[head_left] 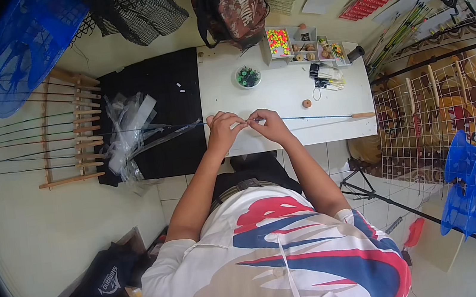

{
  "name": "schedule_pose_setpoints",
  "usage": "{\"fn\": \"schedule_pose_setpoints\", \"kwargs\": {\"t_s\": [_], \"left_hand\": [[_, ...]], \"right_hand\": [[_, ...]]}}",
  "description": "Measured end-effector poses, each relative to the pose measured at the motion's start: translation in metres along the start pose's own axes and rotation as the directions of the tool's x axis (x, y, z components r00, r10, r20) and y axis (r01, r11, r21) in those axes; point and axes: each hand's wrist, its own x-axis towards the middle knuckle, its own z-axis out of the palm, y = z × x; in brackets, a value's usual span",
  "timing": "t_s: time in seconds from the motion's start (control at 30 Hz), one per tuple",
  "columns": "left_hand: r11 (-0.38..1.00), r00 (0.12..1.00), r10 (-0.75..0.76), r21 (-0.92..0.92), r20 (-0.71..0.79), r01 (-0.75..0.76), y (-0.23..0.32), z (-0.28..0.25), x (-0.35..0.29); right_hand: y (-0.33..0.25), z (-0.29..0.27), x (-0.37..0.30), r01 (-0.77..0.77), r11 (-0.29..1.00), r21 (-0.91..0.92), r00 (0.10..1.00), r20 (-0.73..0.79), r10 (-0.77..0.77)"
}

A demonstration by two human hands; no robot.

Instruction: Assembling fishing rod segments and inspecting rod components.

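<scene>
A thin blue fishing rod (318, 117) lies crosswise in front of me, its pale wooden-looking handle (363, 114) toward the right end of the white table. My left hand (225, 131) pinches the rod near its middle, with thumb and forefinger together. Close beside it, my right hand (268, 126) also has its fingertips closed on the rod. The fingertips of both hands nearly meet, and any small part between them is too small to make out. Leftward, the rod's thin end passes over crumpled clear plastic bags (130, 129).
On the white table (217, 79) stand a bowl (249, 86) of green-black bits, a divided box (279, 58) of bright beads and spools, and a small brown spool (306, 103). A wooden rack (86, 114) holds several rods at left; a wire grid (419, 106) stands right.
</scene>
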Motion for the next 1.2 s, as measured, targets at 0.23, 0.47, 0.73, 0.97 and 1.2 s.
{"fn": "schedule_pose_setpoints", "kwargs": {"t_s": [0.23, 0.47, 0.73, 0.97, 1.2], "left_hand": [[0.999, 0.998, -0.018, -0.042, 0.057, 0.020, -0.005, -0.002, 0.002], [0.989, 0.990, -0.099, -0.103, 0.097, 0.109, -0.006, -0.002, 0.002], [0.952, 0.969, -0.235, -0.181, 0.076, 0.245, -0.021, 0.001, -0.002], [0.955, 0.954, -0.281, 0.125, 0.107, 0.268, -0.035, -0.007, -0.020], [0.901, 0.892, -0.416, 0.210, 0.175, 0.379, -0.046, 0.003, -0.029]], "right_hand": [[0.001, -0.003, 0.000, 0.018, 1.000, -0.023, 1.000, 0.024, -0.017], [0.002, -0.003, 0.000, -0.034, 0.998, -0.052, 0.998, 0.042, 0.036], [0.017, 0.002, -0.006, 0.039, 0.985, -0.167, 0.997, 0.070, -0.028], [0.029, -0.002, -0.014, 0.056, 0.911, -0.409, 0.997, 0.070, -0.030], [0.046, -0.019, -0.023, 0.030, 0.866, -0.500, 0.996, 0.083, 0.014]]}}
